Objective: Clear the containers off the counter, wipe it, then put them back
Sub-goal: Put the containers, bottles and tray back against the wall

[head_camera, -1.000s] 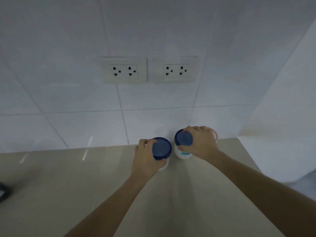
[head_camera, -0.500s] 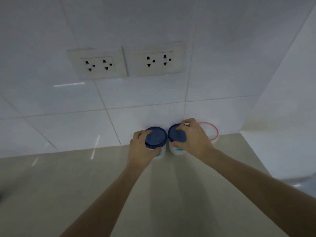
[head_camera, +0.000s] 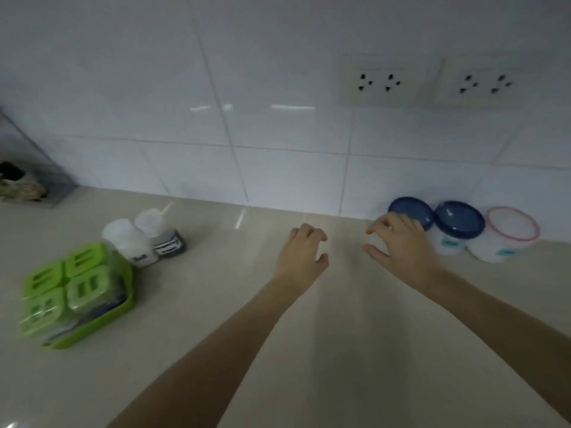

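Three white tubs stand in a row against the tiled wall at the right: two with blue lids and one with a red-rimmed clear lid. My right hand hovers just left of the nearest blue-lidded tub, fingers spread, holding nothing. My left hand hangs over the bare beige counter, empty with fingers apart. At the left sit a green tray of green-lidded boxes, a white salt bottle and a grey-labelled bottle.
Two double wall sockets sit above the tubs. A dark-framed glass box stands at the far left of the counter against the wall.
Both hands have let go of the two blue-lidded tubs, which now stand by the wall. The hands have drawn back to the left, and the view has swung left to show the green tray and bottles.
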